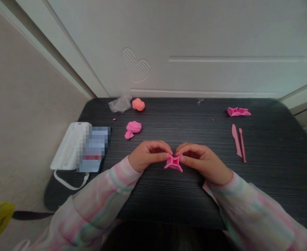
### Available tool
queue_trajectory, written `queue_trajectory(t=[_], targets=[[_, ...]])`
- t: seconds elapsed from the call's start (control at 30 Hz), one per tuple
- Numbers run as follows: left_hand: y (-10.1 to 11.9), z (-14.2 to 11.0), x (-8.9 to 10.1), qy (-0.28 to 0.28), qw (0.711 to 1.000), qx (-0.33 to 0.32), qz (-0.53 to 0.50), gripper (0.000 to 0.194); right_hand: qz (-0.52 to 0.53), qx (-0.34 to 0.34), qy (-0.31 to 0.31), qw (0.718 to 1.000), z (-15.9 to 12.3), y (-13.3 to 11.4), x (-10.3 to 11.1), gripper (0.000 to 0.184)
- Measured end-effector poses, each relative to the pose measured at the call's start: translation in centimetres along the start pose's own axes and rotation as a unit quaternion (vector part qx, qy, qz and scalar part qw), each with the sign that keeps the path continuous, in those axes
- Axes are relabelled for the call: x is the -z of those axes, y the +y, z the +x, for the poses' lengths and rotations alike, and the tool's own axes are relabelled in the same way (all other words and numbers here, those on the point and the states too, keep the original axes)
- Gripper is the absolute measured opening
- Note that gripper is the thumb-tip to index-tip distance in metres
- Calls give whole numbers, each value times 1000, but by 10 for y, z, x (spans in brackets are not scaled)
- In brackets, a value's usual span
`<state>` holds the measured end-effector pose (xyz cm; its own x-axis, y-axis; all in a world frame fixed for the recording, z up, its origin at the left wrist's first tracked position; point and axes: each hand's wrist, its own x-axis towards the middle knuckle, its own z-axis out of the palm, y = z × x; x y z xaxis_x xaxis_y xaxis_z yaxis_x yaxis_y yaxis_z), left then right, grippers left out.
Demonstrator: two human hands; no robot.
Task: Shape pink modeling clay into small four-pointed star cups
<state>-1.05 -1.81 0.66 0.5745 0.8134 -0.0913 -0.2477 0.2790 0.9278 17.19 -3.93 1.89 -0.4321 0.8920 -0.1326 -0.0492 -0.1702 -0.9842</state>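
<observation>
1. We find the left hand [149,155] pinched on the four-pointed pink clay cup [173,166].
2. Cup located between both hands, over the black table [169,198].
3. Right hand [207,162] likewise pinched on it.
4. Pink plastic knife [236,138] lies farther right.

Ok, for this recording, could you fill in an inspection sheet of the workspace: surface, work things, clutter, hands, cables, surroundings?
Surface: dark tabletop with fine lines; tiny pink crumbs on it.
Work things: small hollow pink piece with pointed corners, in hand; pink lumps and orange lump left; shaped pink pieces, pink knife and pink stick right.
Clutter: clear wrapper by the orange lump; white device beside a pixelated phone.
Hands: left hand and right hand both pinch the hollow piece.
Cables: white cable loops between device and phone.
Surroundings: white panel with heart relief behind; pale wall left.
</observation>
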Motion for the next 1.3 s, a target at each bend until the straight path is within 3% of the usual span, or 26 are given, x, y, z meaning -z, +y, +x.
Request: queue_trajectory(t=[0.23, 0.4, 0.5, 0.6, 0.8, 1.0, 1.3], targets=[[-3, 0, -2, 21, 1000, -4, -19, 3, -60, 40, 15, 997, -1, -2, 0, 7], [-7, 3, -2, 75, 997, 31, -19, 18, -130, 73, 54, 987, 0, -1, 1, 5], [-6, 4, -1, 116, 993, 1, 37, 17, -170, 95, 99, 976, 1, 1, 3, 5], [-3, 2, -2, 118, 984, -52, 126, 14, -206, 120, 141, 961, 1, 3, 5, 5], [0, -3, -2, 88, 924, -181, 326, 15, -244, 152, 169, 943, -1, 3, 4, 4], [0, -1, -4, 127, 848, -251, 449, 8, -275, 164, 174, 931, -1, 5, 2, 6], [2, -2, -3, 132, 834, -262, 467, 7, -300, 158, 160, 927, 0, 8, 1, 7]])
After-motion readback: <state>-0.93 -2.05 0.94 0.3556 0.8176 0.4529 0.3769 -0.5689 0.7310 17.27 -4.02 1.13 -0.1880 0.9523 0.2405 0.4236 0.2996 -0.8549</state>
